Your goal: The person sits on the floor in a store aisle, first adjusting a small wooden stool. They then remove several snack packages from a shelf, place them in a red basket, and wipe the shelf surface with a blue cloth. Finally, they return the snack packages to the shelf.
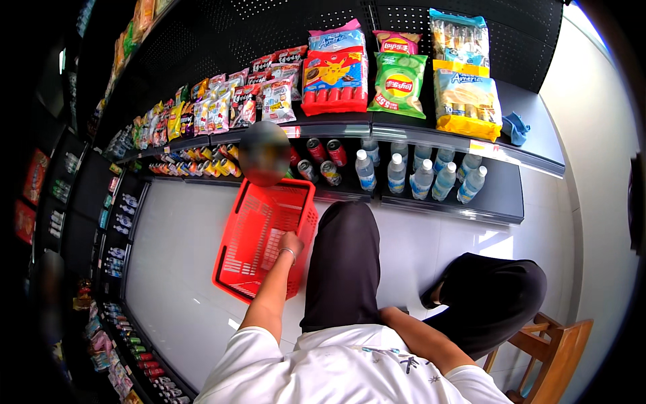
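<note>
A red plastic shopping basket (pixel 251 217) stands on the floor by the shelf, to the left of my bent knee. My left hand (pixel 291 245), with a bracelet at the wrist, is over its right side. Those fingers look curled, but whether they grip anything is hidden. No goods show in the visible part of the basket. My right hand (pixel 387 315) rests low by my thigh, mostly out of sight between my legs.
Ahead, the upper shelf carries green Lay's chips (pixel 398 86), a red snack pack (pixel 335 83) and a blue cloth (pixel 515 129). Below stand clear bottles (pixel 421 179) and cans (pixel 316 150). A wooden chair (pixel 560 358) is behind right; more stocked shelves (pixel 113 217) line the left.
</note>
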Demonstrator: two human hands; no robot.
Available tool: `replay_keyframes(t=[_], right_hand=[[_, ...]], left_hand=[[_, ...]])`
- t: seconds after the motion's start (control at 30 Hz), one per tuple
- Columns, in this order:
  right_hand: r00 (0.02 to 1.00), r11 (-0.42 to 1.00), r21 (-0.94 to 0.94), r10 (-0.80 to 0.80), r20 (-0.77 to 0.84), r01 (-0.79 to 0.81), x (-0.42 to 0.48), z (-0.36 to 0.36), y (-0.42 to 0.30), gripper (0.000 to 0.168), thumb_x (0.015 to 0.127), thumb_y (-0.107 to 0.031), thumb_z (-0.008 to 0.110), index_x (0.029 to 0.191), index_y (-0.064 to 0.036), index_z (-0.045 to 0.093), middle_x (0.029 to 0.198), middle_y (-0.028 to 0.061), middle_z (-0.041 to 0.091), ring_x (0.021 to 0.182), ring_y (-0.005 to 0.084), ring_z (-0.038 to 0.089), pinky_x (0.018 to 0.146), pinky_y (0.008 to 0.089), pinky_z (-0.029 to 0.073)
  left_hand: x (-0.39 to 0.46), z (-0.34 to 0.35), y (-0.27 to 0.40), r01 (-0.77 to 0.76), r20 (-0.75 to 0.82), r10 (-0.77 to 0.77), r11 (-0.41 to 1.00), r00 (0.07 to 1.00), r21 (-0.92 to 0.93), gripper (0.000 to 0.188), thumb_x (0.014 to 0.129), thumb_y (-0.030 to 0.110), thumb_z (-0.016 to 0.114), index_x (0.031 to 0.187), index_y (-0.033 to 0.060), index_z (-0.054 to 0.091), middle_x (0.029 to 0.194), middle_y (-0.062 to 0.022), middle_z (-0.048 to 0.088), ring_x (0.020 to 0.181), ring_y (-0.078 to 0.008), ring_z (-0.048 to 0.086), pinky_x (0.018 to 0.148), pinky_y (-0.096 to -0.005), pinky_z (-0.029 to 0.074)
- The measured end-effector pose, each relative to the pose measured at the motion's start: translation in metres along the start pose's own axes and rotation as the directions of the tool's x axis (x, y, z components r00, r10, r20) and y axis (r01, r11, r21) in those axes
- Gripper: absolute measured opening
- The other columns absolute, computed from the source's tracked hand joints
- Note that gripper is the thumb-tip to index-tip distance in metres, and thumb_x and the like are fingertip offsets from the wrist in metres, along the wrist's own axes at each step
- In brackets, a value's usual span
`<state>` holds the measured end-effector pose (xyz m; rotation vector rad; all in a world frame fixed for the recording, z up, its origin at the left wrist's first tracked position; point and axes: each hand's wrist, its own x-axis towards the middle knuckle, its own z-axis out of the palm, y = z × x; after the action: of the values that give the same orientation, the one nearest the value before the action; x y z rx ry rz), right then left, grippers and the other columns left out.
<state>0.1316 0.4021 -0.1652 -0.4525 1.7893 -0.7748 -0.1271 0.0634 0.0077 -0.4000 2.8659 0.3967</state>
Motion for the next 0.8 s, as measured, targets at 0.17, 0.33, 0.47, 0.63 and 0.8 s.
replay_keyframes(t=[0.17,0.33,0.47,0.63,0.8], right_hand=[[1.0,1.0,-0.006,0.009,0.01,-0.009,0.005,0.003,-0.002,0.028,0.083,-0.026,0.066,0.103,-0.008,0.072,0.106,0.0155,0.072,0.092,0.0248,0.068,0.083,0.0415,0.052],[0.994,0.998,-0.025,0.052,0.092,-0.05,0.017,0.018,0.001,0.029,0.083,-0.026,0.066,0.103,-0.008,0.072,0.107,0.0154,0.072,0.093,0.0251,0.068,0.084,0.0414,0.052],[0.987,0.993,-0.014,0.119,0.112,-0.118,0.021,0.024,0.012,0.029,0.082,-0.027,0.066,0.104,-0.008,0.072,0.108,0.0154,0.072,0.094,0.0253,0.068,0.084,0.0413,0.052],[0.977,0.986,0.026,0.158,0.145,-0.163,0.033,0.028,0.028,0.03,0.082,-0.027,0.066,0.105,-0.008,0.072,0.109,0.0153,0.072,0.095,0.0256,0.068,0.085,0.0412,0.052],[0.975,0.993,0.05,0.098,0.197,-0.11,0.054,0.097,0.024,0.031,0.082,-0.027,0.066,0.106,-0.008,0.072,0.11,0.0153,0.072,0.096,0.0259,0.068,0.085,0.0411,0.052]], left_hand=[[-0.004,0.03,-0.017,-0.151,0.033,0.148,0.983,0.988,0.109,0.028,0.085,0.025,0.057,0.095,0.0036,0.071,0.095,-0.0255,0.07,0.095,-0.0407,0.069,0.082,-0.049,0.055],[-0.025,0.038,-0.036,-0.08,0.068,0.072,0.99,0.995,0.118,0.028,0.087,0.028,0.056,0.092,0.0053,0.071,0.093,-0.0234,0.071,0.092,-0.0397,0.069,0.081,-0.0498,0.055],[-0.014,0.037,-0.015,-0.106,0.092,0.095,0.987,0.991,0.121,0.029,0.089,0.031,0.055,0.089,0.0067,0.071,0.092,-0.0218,0.071,0.091,-0.039,0.07,0.08,-0.0505,0.056],[-0.04,0.007,0.014,-0.168,0.199,0.129,0.967,0.971,0.194,0.031,0.09,0.034,0.055,0.089,0.0073,0.07,0.084,-0.0208,0.071,0.083,-0.0384,0.071,0.073,-0.0494,0.056],[-0.058,0.011,-0.003,-0.167,0.114,0.165,0.986,0.98,0.009,0.039,0.092,0.046,0.054,0.095,0.0092,0.067,0.074,-0.0193,0.068,0.073,-0.0406,0.069,0.064,-0.0508,0.054]])
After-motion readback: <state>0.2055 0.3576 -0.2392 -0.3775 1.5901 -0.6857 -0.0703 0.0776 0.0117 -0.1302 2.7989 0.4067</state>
